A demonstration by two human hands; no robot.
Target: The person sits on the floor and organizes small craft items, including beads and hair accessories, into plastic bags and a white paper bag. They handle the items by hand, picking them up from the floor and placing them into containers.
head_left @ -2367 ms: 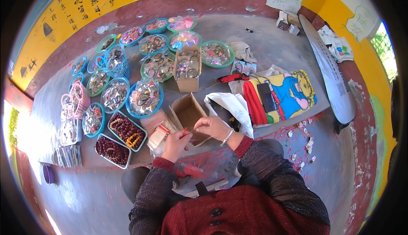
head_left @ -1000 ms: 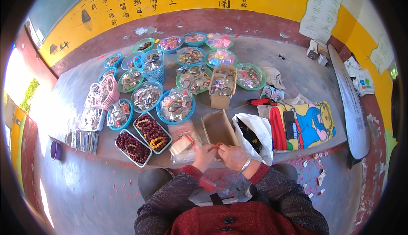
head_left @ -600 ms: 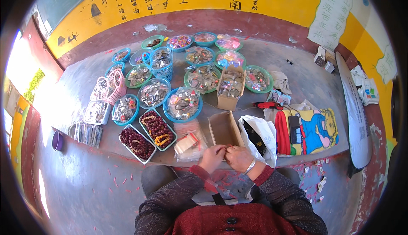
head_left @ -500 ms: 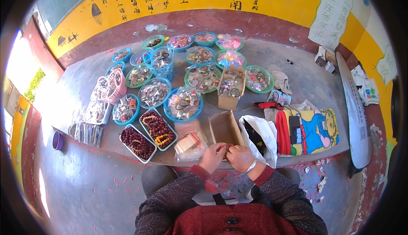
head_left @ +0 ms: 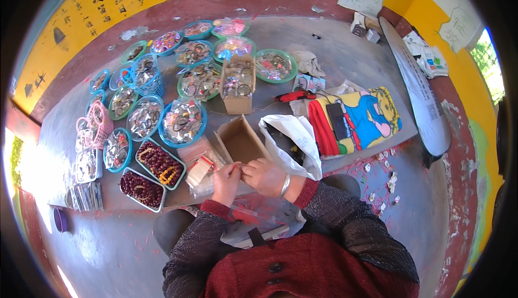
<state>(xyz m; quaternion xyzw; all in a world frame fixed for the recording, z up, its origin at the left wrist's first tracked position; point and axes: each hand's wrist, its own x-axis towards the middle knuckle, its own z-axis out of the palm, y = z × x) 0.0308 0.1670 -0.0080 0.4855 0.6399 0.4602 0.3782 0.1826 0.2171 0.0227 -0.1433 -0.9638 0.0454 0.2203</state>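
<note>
My left hand and my right hand meet at the table's near edge, fingertips pinched close together. What they hold is too small and too covered by the fingers to make out. A silver bangle circles my right wrist. Just beyond the hands stands an open cardboard box, its brown inside showing. Beside my left hand lies a pile of small clear bags with a pale stack of cards or packets on it. A white plastic bag with dark contents gapes to the right.
Two trays of beaded bracelets sit left of the hands. Farther back are several baskets of bagged trinkets and a filled cardboard box. A phone rests on a colourful towel at right. Clear plastic sheeting covers my lap.
The view has turned, so the table's things sit farther left and higher. Both hands stay together by the open box, fingers still pinched.
</note>
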